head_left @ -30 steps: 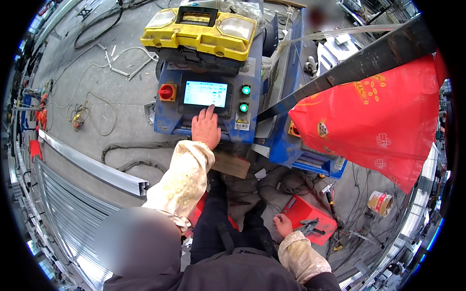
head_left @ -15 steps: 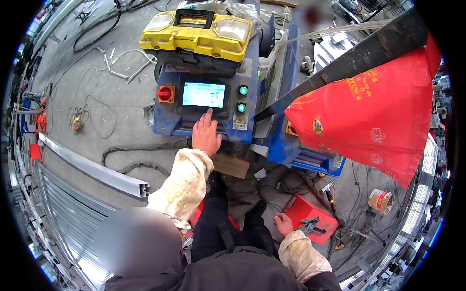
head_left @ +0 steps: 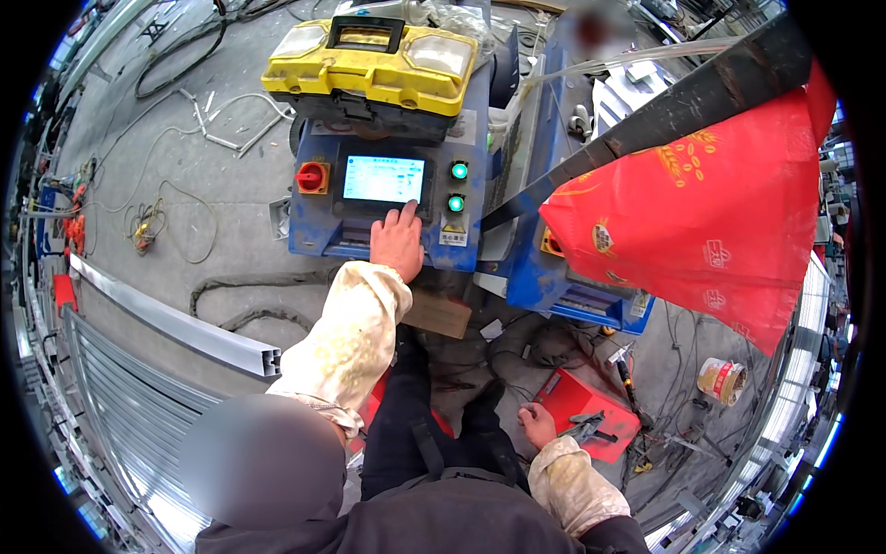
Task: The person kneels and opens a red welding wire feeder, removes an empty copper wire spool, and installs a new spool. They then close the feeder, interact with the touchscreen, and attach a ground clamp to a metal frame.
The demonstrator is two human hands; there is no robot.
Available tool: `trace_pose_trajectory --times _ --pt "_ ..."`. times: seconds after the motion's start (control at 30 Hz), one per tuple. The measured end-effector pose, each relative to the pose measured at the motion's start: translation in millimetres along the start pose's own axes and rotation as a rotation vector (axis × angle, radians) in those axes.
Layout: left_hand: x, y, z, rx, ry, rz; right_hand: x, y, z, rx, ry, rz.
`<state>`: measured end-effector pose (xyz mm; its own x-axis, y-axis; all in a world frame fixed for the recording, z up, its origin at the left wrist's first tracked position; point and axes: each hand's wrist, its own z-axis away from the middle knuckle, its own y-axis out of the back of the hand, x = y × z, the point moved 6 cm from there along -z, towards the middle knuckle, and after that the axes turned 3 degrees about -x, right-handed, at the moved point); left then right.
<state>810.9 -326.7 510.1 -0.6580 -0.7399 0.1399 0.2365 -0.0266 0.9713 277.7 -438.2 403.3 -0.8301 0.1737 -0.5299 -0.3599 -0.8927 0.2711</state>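
Observation:
My left hand (head_left: 399,245) reaches up to a blue machine's control panel, fingers stretched out and holding nothing. One fingertip is at the lower right edge of the lit touchscreen (head_left: 384,178); whether it presses cannot be told. Left of the screen is a red rotary switch (head_left: 312,176) on a yellow plate. Two green lit buttons (head_left: 458,186) sit to the right. Low beside my leg, my right hand (head_left: 537,425) is loosely curled closed with nothing seen in it. Nearest to it is a red box (head_left: 583,407) with tools lying on top.
A yellow and black toolbox (head_left: 374,69) stands on the machine. To the right, a red printed sack (head_left: 701,212) hangs beside a dark slanted metal bar (head_left: 664,115). Aluminium profiles (head_left: 175,314) lie at left. Cables, a hammer (head_left: 628,374) and a tub (head_left: 722,380) lie at right.
My left hand has shifted slightly right and up, its fingertip moving from below the screen to the screen's lower right edge. My right hand stays curled in the same place.

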Motion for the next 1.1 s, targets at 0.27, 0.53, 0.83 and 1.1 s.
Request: trace_pose_trajectory --times 0.27,0.53,0.83,1.1 --pt "7.5 4.3 15.0 0.092 0.024 0.190 -6.7 6.6 3.7 -0.003 -0.002 0.045" --pt "65.1 20.7 100.5 0.170 -0.017 0.842 -13.2 3.2 2.2 0.003 0.009 0.068" --pt "136.6 230.3 154.3 -0.256 -0.687 1.874 -45.0 -12.0 -4.6 -0.065 0.605 0.731" --pt "145.0 312.2 171.8 -0.033 -1.072 2.402 -38.6 -21.1 -7.8 -0.070 0.014 0.095"
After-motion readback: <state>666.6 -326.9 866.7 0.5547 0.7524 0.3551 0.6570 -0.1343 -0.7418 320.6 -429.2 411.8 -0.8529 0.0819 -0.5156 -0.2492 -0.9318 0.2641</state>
